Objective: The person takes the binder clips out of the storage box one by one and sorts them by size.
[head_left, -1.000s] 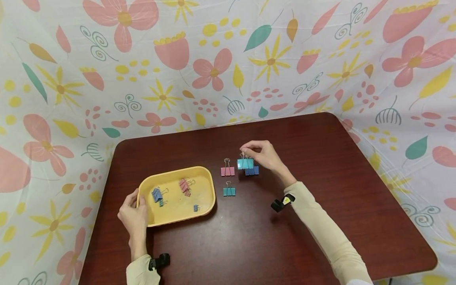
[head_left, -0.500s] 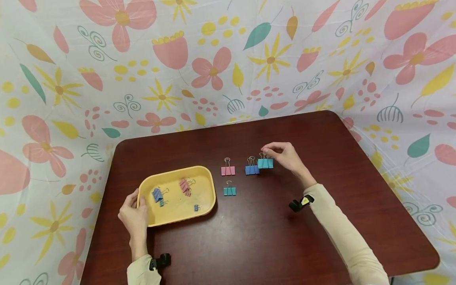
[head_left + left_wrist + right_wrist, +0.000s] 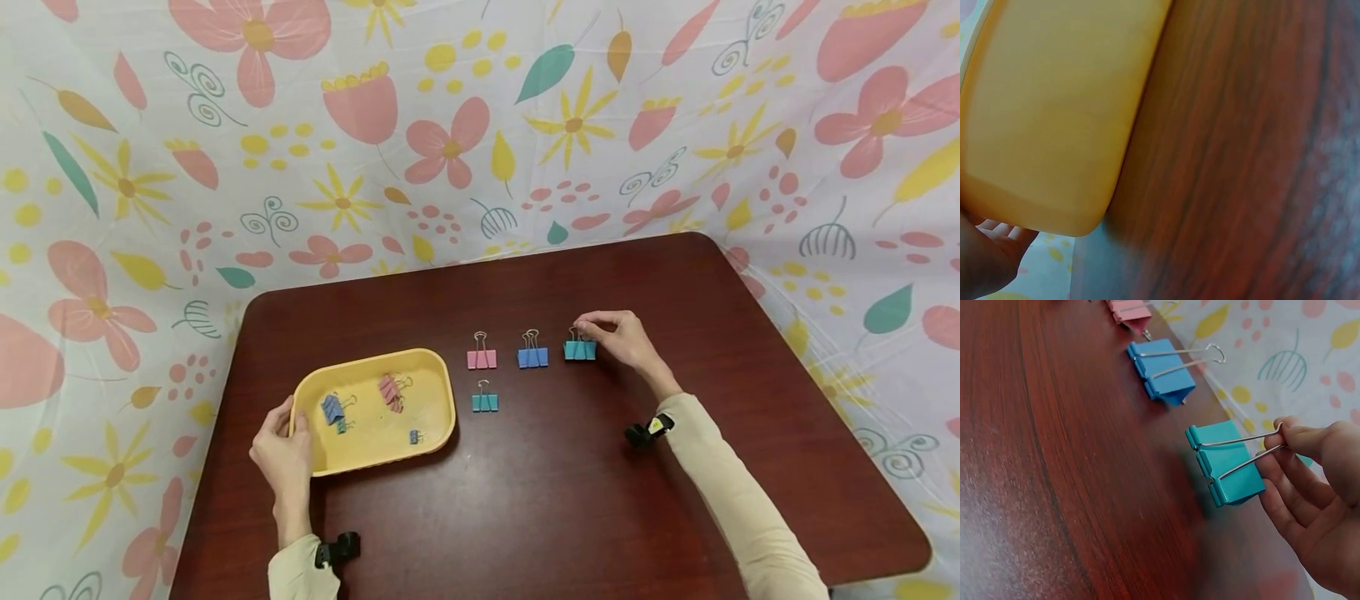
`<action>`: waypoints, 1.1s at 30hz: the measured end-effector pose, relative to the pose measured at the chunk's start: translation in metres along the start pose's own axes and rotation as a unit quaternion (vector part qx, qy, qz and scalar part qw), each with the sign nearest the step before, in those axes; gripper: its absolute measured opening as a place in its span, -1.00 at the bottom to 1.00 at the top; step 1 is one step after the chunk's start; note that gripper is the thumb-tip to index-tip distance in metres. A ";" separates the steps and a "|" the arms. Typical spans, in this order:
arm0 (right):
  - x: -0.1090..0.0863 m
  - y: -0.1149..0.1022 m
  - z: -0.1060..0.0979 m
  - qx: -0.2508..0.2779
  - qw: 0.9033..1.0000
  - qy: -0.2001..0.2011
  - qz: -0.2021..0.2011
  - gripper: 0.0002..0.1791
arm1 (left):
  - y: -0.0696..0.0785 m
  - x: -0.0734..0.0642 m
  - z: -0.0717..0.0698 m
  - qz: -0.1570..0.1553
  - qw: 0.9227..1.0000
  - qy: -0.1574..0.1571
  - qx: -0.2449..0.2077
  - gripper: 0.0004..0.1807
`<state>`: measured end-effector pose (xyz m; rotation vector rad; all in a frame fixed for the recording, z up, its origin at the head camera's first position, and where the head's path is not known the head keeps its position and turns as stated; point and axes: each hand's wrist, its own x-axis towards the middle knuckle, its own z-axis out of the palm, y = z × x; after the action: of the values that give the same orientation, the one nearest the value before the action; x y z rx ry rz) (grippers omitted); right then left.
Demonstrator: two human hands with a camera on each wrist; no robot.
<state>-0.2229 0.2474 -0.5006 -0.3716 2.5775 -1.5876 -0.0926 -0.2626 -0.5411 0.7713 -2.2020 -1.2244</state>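
**Teal clip (image 3: 580,351) pinched by its wire handles at the right end of a row**

Head view: The right hand (image 3: 621,335) pinches the clip by its handles, which point away from the person, toward the patterned cloth (image 3: 450,208). The body's long axis runs left to right, roughly in line with the blue clip (image 3: 532,358) and pink clip (image 3: 482,360) to its left. A smaller teal clip (image 3: 484,403) lies below the pink one. The left hand (image 3: 282,450) grips the left end of the yellow tray (image 3: 378,446), which holds several clips.

Left wrist view: The tray's plain yellow side fills the upper left, the left hand's fingers at its end.

Right wrist view: The teal clip's long axis slants steeply from upper left to lower right; its handles reach rightward to thumb and fingers, its mouth edge facing left. Its body is smooth, bright teal and wedge-shaped, the wires silvery. Whether it touches the table (image 3: 1054,487) cannot be told.
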 end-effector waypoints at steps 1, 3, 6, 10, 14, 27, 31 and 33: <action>0.000 0.001 0.000 -0.004 1.000 0.002 0.001 -0.73 | 0.000 0.000 0.000 0.002 1.000 0.000 -0.001 -0.67; 0.000 0.002 -0.001 -0.011 1.000 0.004 0.004 -0.72 | -0.001 -0.001 0.001 0.006 1.000 0.000 -0.005 -0.67; -0.001 0.002 -0.002 -0.020 1.000 0.005 0.005 -0.73 | -0.001 -0.001 0.001 0.008 1.000 0.001 -0.005 -0.67; -0.003 -0.002 0.000 -0.042 0.999 0.025 0.012 -0.72 | 0.000 0.000 0.001 0.007 1.000 0.004 -0.006 -0.67; 0.004 -0.006 0.002 -0.035 0.997 0.061 0.030 -0.69 | 0.001 0.000 0.000 0.009 1.000 0.006 -0.010 -0.68; 0.044 -0.027 0.015 0.033 0.997 0.061 -0.025 -0.66 | -0.002 0.000 0.000 0.006 1.000 0.006 -0.007 -0.68; 0.043 -0.055 0.023 0.042 0.997 0.035 -0.047 -0.73 | 0.000 0.001 0.000 0.006 1.000 0.004 -0.015 -0.68; 0.043 -0.067 0.029 0.045 0.997 0.026 -0.057 -0.75 | 0.000 0.001 -0.001 0.006 1.000 0.004 -0.015 -0.68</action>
<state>-0.2482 0.1831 -0.4520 -0.4830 2.5536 -1.7666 -0.0930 -0.2636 -0.5407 0.7484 -2.1738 -1.2447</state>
